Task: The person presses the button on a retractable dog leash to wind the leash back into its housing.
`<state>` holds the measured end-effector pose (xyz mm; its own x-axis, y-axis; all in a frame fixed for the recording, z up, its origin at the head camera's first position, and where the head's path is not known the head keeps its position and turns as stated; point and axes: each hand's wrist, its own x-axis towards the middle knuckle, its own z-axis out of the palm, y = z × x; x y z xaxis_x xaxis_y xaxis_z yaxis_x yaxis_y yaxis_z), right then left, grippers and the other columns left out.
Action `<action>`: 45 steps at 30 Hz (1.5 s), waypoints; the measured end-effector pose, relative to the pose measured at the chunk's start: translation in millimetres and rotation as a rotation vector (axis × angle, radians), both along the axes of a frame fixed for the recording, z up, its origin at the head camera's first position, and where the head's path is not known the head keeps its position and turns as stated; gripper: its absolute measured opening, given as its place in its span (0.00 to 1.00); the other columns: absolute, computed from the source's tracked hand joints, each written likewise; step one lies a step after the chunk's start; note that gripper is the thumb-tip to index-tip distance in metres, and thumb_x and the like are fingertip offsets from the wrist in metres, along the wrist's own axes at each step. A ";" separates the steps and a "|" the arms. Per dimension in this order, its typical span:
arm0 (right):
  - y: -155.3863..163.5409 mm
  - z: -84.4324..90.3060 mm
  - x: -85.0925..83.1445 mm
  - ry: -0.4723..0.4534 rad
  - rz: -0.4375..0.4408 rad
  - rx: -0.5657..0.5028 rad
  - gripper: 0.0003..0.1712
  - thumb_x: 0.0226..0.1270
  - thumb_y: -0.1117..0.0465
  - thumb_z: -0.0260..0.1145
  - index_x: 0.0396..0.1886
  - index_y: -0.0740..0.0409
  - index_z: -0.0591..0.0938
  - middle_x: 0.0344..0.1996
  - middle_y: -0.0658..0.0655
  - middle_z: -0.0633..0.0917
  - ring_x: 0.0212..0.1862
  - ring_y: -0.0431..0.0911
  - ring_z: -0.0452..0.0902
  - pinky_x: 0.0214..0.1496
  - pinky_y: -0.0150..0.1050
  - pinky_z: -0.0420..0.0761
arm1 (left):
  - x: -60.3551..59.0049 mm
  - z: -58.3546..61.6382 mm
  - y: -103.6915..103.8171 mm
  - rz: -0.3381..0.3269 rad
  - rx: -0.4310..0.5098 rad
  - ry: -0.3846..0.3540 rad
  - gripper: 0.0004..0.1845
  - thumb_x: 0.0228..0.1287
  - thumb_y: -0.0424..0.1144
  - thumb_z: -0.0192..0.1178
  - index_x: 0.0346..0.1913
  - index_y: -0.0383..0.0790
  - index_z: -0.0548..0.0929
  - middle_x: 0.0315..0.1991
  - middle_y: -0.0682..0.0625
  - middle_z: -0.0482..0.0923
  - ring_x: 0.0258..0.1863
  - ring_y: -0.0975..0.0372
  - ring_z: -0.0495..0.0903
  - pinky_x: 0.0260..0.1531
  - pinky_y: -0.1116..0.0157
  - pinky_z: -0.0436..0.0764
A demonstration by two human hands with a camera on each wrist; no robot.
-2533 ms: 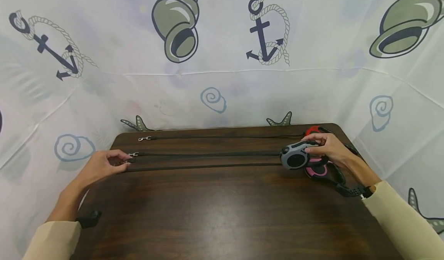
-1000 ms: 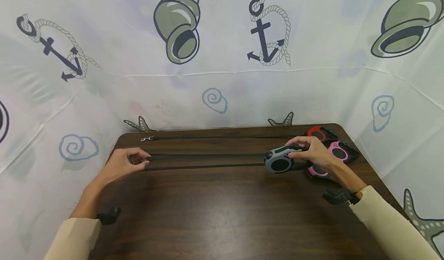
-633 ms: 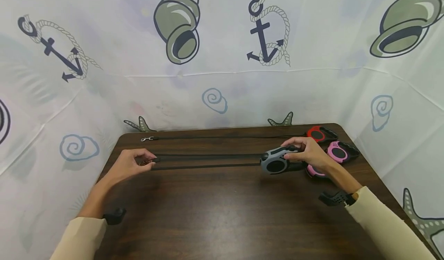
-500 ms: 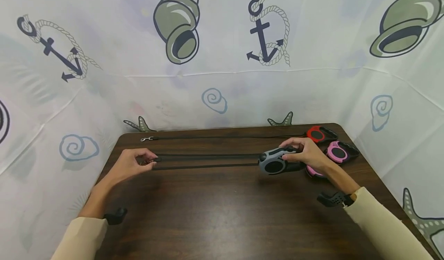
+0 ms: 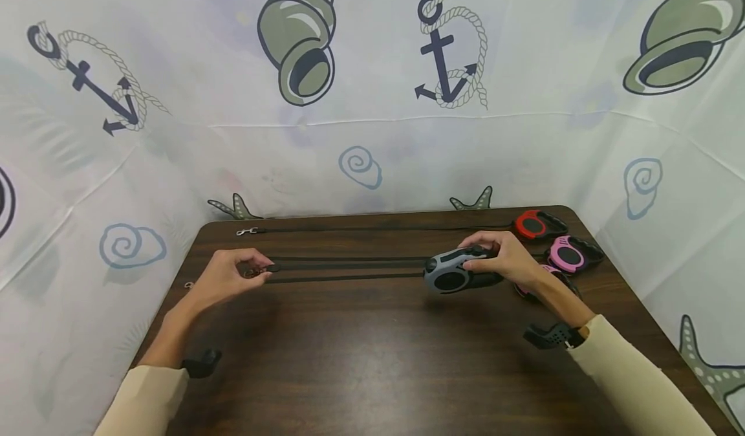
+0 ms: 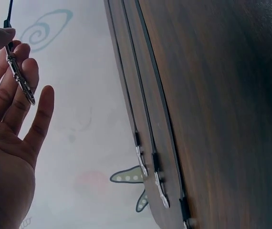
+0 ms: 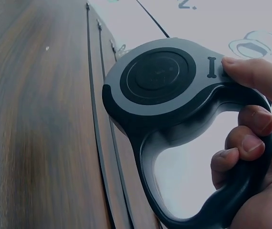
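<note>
On the dark wooden table (image 5: 372, 358) my right hand (image 5: 485, 255) grips a grey retractable leash (image 5: 445, 277) by its handle. In the right wrist view the fingers (image 7: 243, 143) curl through the handle of the grey leash (image 7: 157, 81) and the thumb lies on its button. Its black tape (image 5: 349, 277) runs left to my left hand (image 5: 256, 271), which pinches the metal clip (image 6: 20, 78) at the tape's end between thumb and fingers. A second black tape (image 5: 349, 259) lies just behind it.
A red leash (image 5: 538, 224) and a pink leash (image 5: 573, 253) lie at the table's back right; another pink one (image 5: 538, 290) shows behind my right wrist. A far tape ends in a clip (image 5: 244, 231) at the back left. Printed sheeting (image 5: 372, 132) walls the table.
My hands have come closer together. The right hand slid the grey leash leftward and the left hand carried the clip to the right, so the tape between them is shorter.
</note>
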<state>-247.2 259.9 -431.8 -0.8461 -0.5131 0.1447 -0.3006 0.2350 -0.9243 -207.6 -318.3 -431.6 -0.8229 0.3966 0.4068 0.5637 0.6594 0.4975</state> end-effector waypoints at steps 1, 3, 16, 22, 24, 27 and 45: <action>-2.1 0.0 0.0 0.002 0.001 -0.002 0.20 0.66 0.69 0.76 0.57 0.63 0.85 0.36 0.57 0.92 0.34 0.48 0.85 0.38 0.38 0.84 | -0.2 -0.3 1.3 -0.001 -0.001 0.001 0.11 0.54 0.26 0.77 0.39 0.41 0.91 0.32 0.58 0.88 0.31 0.67 0.81 0.31 0.60 0.84; -6.5 0.5 0.2 0.008 0.004 -0.008 0.20 0.66 0.69 0.76 0.57 0.63 0.85 0.37 0.56 0.92 0.35 0.48 0.85 0.37 0.38 0.84 | -0.5 -0.8 3.6 -0.002 0.004 -0.001 0.11 0.54 0.26 0.77 0.39 0.41 0.91 0.32 0.58 0.88 0.31 0.67 0.81 0.31 0.59 0.83; -28.9 1.8 -0.4 0.090 0.064 -0.041 0.20 0.63 0.72 0.76 0.55 0.65 0.86 0.35 0.54 0.92 0.32 0.45 0.86 0.35 0.37 0.84 | -1.1 -1.4 20.3 -0.023 0.011 0.008 0.12 0.54 0.28 0.78 0.40 0.45 0.90 0.33 0.60 0.87 0.32 0.68 0.81 0.32 0.62 0.82; -37.4 2.5 0.6 0.083 0.070 -0.055 0.20 0.63 0.71 0.76 0.55 0.64 0.86 0.34 0.55 0.92 0.32 0.45 0.86 0.35 0.37 0.83 | 0.6 1.1 32.0 -0.022 0.017 0.019 0.12 0.54 0.28 0.78 0.39 0.44 0.90 0.33 0.59 0.88 0.32 0.69 0.83 0.34 0.66 0.82; -40.9 2.9 1.1 0.082 0.072 -0.059 0.19 0.63 0.71 0.76 0.55 0.64 0.86 0.35 0.55 0.92 0.33 0.45 0.86 0.35 0.37 0.83 | 1.1 2.0 35.4 -0.026 0.016 0.029 0.12 0.53 0.28 0.78 0.39 0.44 0.90 0.33 0.59 0.88 0.32 0.69 0.83 0.34 0.67 0.82; -45.6 3.9 1.6 0.083 0.077 -0.074 0.19 0.64 0.71 0.76 0.55 0.64 0.86 0.36 0.55 0.92 0.34 0.45 0.86 0.36 0.37 0.83 | 1.1 4.0 40.3 -0.038 0.016 0.045 0.12 0.53 0.28 0.78 0.39 0.43 0.90 0.33 0.59 0.88 0.32 0.69 0.83 0.34 0.68 0.81; -59.6 9.1 8.3 0.070 0.081 -0.091 0.20 0.64 0.69 0.76 0.55 0.63 0.86 0.34 0.56 0.90 0.34 0.46 0.84 0.37 0.37 0.82 | 4.0 9.0 62.6 -0.068 0.057 0.017 0.12 0.54 0.27 0.77 0.39 0.44 0.90 0.31 0.61 0.86 0.31 0.67 0.81 0.28 0.62 0.81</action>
<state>-238.9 200.4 -422.8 -0.7887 -0.5611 0.2512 -0.3798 0.1235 -0.9168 -203.6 -255.8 -422.6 -0.7879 0.4272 0.4435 0.6146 0.5903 0.5232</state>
